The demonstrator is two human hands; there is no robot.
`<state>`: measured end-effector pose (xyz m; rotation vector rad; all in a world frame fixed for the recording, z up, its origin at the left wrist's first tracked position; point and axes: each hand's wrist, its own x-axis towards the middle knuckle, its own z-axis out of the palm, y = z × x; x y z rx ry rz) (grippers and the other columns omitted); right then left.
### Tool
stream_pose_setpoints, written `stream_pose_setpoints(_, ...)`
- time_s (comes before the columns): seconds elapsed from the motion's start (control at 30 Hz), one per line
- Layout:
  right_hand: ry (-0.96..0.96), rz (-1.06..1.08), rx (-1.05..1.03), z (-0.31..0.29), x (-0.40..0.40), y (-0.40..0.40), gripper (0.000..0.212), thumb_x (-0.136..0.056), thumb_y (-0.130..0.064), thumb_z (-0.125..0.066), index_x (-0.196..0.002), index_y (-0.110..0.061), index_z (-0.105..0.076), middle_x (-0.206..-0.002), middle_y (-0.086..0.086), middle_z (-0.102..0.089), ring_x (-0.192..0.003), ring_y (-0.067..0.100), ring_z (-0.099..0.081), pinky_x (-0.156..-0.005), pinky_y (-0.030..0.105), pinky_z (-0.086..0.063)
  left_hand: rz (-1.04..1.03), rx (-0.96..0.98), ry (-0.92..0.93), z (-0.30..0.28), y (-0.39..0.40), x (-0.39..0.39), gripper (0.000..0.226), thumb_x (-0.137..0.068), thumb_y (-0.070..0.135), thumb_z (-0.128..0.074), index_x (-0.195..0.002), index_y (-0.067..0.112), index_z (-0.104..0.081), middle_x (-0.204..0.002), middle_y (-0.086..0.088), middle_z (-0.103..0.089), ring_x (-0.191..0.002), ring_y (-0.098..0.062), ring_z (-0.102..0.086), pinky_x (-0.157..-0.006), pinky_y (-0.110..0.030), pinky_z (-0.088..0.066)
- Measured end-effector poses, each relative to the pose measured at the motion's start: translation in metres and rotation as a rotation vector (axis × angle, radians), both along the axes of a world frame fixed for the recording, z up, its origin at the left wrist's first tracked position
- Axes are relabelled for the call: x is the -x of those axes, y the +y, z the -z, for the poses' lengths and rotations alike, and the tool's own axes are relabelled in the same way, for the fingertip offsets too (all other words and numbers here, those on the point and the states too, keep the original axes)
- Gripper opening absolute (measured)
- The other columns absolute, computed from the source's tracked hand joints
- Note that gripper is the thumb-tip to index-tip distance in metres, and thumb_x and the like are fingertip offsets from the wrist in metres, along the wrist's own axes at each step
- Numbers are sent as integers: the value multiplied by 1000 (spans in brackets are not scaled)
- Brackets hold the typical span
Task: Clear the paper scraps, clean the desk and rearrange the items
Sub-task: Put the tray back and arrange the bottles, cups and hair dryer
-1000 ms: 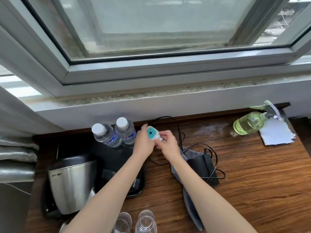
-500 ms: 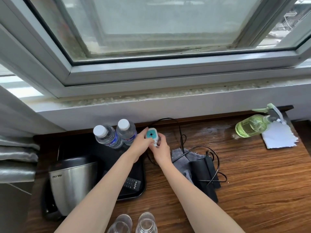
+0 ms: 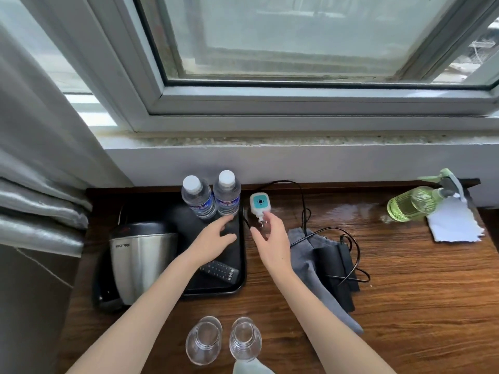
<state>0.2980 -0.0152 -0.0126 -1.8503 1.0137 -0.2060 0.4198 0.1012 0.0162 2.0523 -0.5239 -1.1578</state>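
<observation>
From the head camera we see our right hand (image 3: 272, 240) loosely spread, fingertips touching the base of the white-and-teal plug-in device (image 3: 259, 204) standing on the wooden desk (image 3: 405, 306) just beside the two water bottles (image 3: 212, 194), while our left hand (image 3: 213, 238) hovers relaxed and empty above the black tray (image 3: 237, 286).

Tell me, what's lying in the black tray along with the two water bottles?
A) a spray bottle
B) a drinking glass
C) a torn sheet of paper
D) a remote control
D: a dark remote control lies on the black tray, nearer the person than the two water bottles; none of the other things is in the tray.
</observation>
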Motion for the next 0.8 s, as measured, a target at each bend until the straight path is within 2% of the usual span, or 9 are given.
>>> stream_pose_setpoints(0.13, 39, -134, 40, -5, 6, 36, 49, -92, -28, -63, -139, -24, -47, -133, -8, -54, -118, 7, -51, -101, 29, -45, -31, 5, -130, -5, 61, 1, 50, -92, 13, -57, -138, 28, -46, -141, 8, -47, -131, -11, -43, -109, -34, -36)
stream_pose_setpoints(0.3, 73, -295, -48, -4, 4, 94, 53, -91, -33, -66, -140, -27, -45, -126, -9, -56, -112, 3, -52, -99, 30, -47, -65, 3, -335, -21, 151, -1, 46, -92, 17, -61, -135, 26, -52, -136, 16, -46, -129, -4, -42, -110, -27, -33)
stream_pose_setpoints(0.4, 118, -454, -121, -3, -8, 131, 70, -87, -42, -68, -147, -31, -35, -133, -8, -53, -114, 5, -53, -102, 32, -45, -46, -19, -445, -28, 194, -4, 48, -89, 24, -65, -135, 30, -52, -136, 21, -46, -129, 2, -39, -109, -30, -37)
stream_pose_setpoints(0.47, 167, -566, -142, -4, -19, 152, 86, -83, -46, -71, -152, -32, -23, -144, -5, -46, -125, 10, -50, -104, 31, -41, 5, -66, -530, -28, 215, -8, 51, -89, 30, -64, -137, 33, -48, -139, 25, -40, -130, 5, -32, -110, -30, -34)
stream_pose_setpoints(0.57, 215, -645, -155, -3, -32, 179, 110, -77, -48, -76, -156, -31, -2, -156, -3, -31, -140, 16, -36, -109, 32, -34, 52, -175, -578, -24, 240, -14, 63, -89, 41, -61, -145, 31, -36, -152, 16, -30, -139, -7, -29, -107, -33, -35)
stream_pose_setpoints(0.67, 220, -578, -189, -2, -35, 196, 118, -75, -47, -78, -155, -32, 7, -159, -4, -24, -143, 17, -31, -110, 31, -32, 206, -346, -499, -9, 259, -20, 85, -89, 54, -55, -153, 28, -7, -154, 4, -29, -139, -17, -31, -109, -32, -32)
stream_pose_setpoints(0.73, 218, -526, -207, -3, -34, 202, 117, -76, -44, -79, -154, -36, 8, -158, -4, -28, -143, 16, -31, -109, 29, -31, 295, -399, -438, 2, 269, -25, 88, -91, 53, -50, -153, 26, 7, -150, -1, -37, -138, -20, -32, -115, -32, -23)
stream_pose_setpoints(0.8, 227, -503, -201, -4, -34, 206, 114, -78, -42, -77, -153, -38, 10, -157, -2, -32, -141, 16, -32, -106, 26, -31, 355, -398, -420, 11, 278, -30, 87, -92, 39, -48, -151, 24, 13, -152, -2, -33, -142, -17, -26, -119, -30, -8)
